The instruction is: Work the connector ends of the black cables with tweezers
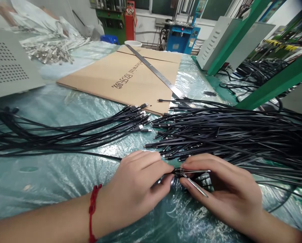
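Observation:
My left hand (143,179) is closed, its thumb and index finger pinching the end of a black cable (102,155) that runs in from the left. In my right hand (224,185) are small silver nail clippers (198,187), gripped between thumb and fingers with their two metal arms spread apart. The head of the clippers meets the cable end between my fingertips; the exact contact is too small to make out. Just beyond my right hand lies a large pile of black cables (229,131). A smaller bundle of black USB cables (90,135) stretches out beyond my left hand.
Behind the cables lies a flat cardboard sheet (97,81) with a steel ruler (156,72) across it. A perforated grey box (9,64) stands at left, near a heap of small metallic pieces (50,50). Green frame bars (272,81) rise at right. Clear plastic covers the green table (55,189).

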The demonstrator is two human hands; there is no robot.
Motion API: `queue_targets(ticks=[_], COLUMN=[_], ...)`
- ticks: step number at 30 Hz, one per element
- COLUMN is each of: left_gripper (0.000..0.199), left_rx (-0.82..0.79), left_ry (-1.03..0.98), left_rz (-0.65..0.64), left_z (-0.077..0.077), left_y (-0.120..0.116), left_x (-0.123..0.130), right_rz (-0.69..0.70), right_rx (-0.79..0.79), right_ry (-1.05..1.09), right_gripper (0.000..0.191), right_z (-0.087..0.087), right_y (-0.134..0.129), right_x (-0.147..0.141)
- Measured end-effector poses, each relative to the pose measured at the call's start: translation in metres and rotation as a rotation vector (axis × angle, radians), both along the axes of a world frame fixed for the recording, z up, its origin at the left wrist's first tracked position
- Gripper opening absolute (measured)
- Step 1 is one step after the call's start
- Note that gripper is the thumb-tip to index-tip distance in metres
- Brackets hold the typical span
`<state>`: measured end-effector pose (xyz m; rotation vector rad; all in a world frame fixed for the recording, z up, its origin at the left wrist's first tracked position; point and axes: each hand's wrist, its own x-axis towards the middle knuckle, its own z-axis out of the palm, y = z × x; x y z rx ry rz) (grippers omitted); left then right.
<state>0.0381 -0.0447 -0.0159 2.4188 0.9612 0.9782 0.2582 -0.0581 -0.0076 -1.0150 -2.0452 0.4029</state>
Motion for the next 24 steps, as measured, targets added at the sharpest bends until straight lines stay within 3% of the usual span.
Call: queue_targets(ticks=[24], left_gripper=[0.011], left_rx=[0.031], left_ry=[0.030], left_rz=[-0.015], left_z=[-0.0061], left_y=[-0.0019], left_x=[0.0023], right_rz=[0.009], right_rx=[-0.017], right_ry=[-0.090], right_gripper=[0.018], right_z=[0.0013], right_y=[-0.0050], right_x=[0.0015])
